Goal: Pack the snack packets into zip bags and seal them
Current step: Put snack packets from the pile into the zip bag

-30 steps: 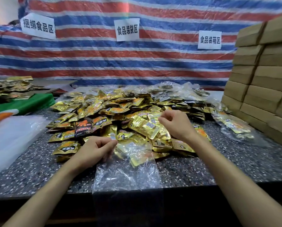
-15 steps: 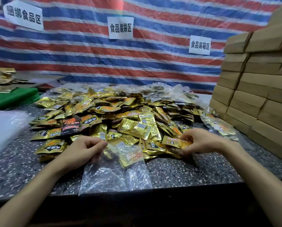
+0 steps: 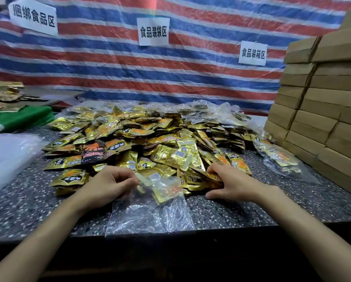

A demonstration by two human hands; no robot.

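Note:
A big heap of gold snack packets (image 3: 150,137) covers the middle of the speckled stone table (image 3: 241,208). A clear zip bag (image 3: 150,212) lies flat at the table's front edge, its mouth toward the heap, with a gold packet (image 3: 166,190) partly inside. My left hand (image 3: 109,184) pinches the bag's mouth at its left corner. My right hand (image 3: 229,184) grips a few gold packets (image 3: 199,178) at the heap's near edge, just right of the bag.
Stacked cardboard boxes (image 3: 321,110) wall off the right side. A filled clear bag of packets (image 3: 282,159) lies beside them. White plastic sheeting (image 3: 7,157) and a green cloth (image 3: 22,117) sit at the left. A striped tarp with paper signs hangs behind.
My right hand came down from above the heap to its near right edge and closed on packets beside the bag. My left hand stayed at the bag's mouth.

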